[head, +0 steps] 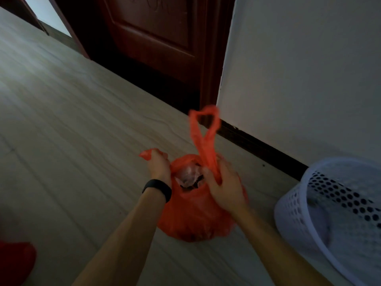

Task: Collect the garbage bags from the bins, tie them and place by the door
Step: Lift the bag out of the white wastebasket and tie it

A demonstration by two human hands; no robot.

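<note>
Head view: I log a red garbage bag [193, 215] sitting on the pale floor [72, 124], near the dark wooden door [156, 38] and just left of a white perforated bin [329, 213] that leans at the right edge. The bag mouth is open; crumpled clear plastic and some dark scraps show inside. Left hand [158, 168] is closed in a fist around the bag's left handle [147, 154], whose red end sticks out past the knuckles. A black wristband [157, 189] sits on that wrist. Right hand [226, 186] is clenched around the base of the right handle loop [204, 131], which stands upright above the fist, blurred. The two handles are held apart, not knotted. White wall [309, 69] with dark skirting [257, 145] runs behind the bin. A red object [14, 263] shows at the lower left corner; I cannot tell what it is.
</note>
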